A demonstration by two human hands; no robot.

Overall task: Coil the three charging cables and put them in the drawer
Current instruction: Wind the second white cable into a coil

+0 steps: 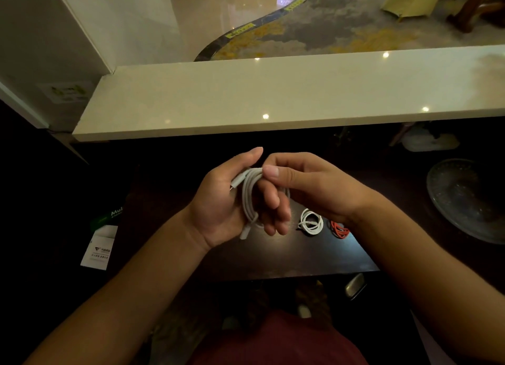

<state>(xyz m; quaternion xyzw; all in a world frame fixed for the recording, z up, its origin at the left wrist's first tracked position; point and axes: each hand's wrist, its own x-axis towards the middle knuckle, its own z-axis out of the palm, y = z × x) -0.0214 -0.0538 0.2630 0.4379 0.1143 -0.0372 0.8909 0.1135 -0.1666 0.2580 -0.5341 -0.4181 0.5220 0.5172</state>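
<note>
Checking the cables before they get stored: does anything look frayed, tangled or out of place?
Nothing stands out. The small white coiled cable and red coiled cable lie neatly on the dark tabletop.

both hands (232,198) gripping white cable (249,198), seemingly coiled

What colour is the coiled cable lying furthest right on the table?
Red-orange cable, head view.

Both hands meeting at centre, forearms converging.
Left hand (218,200) is cupping palm-up; right hand (308,184) is pinching from above.
</note>
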